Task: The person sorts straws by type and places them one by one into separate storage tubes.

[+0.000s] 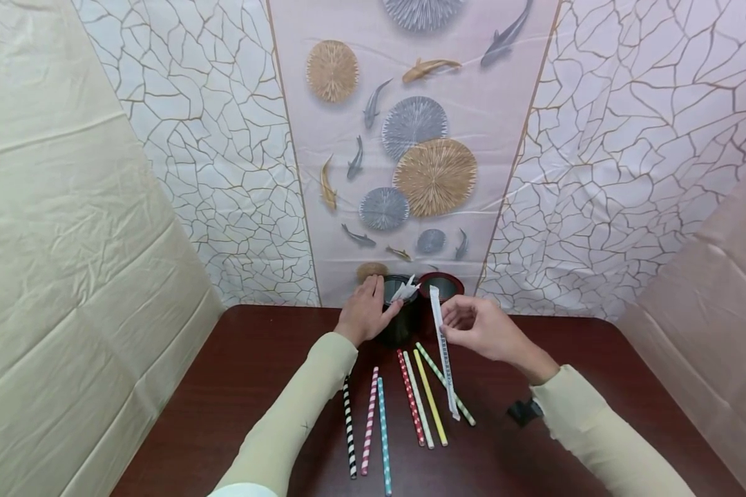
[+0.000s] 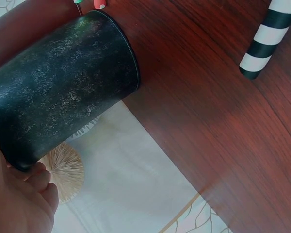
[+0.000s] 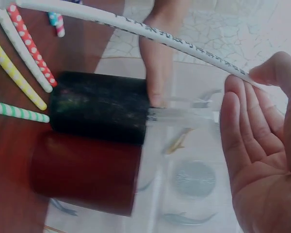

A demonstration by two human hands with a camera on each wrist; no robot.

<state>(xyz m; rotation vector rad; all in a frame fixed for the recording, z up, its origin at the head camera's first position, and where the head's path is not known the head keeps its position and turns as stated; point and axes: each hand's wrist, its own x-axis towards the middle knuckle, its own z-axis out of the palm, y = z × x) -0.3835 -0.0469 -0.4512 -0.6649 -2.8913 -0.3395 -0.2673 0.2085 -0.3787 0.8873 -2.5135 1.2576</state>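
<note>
My left hand [image 1: 373, 308] grips the side of a black cup [image 1: 400, 324] at the table's far edge. A crumpled white paper [image 1: 405, 289] sticks out of that cup. Beside it on the right stands a dark red cup [image 1: 443, 286]. My right hand [image 1: 458, 322] pinches a long straw in a white paper wrapper [image 1: 443, 352], its lower end over the loose straws. In the left wrist view my left hand's fingers [image 2: 31, 187] press against the black cup [image 2: 63, 97]. The right wrist view has the wrapped straw [image 3: 136, 28] running to my right hand [image 3: 254, 92], above the black cup [image 3: 101, 108] and red cup [image 3: 82, 174].
Several paper straws lie side by side on the dark wooden table [image 1: 236, 386]: black-and-white [image 1: 349, 428], pink [image 1: 369, 421], blue [image 1: 382, 438], red-dotted [image 1: 410, 397], white [image 1: 420, 411], yellow [image 1: 430, 399], green-striped [image 1: 435, 371]. Patterned wall sheets close in behind and at both sides.
</note>
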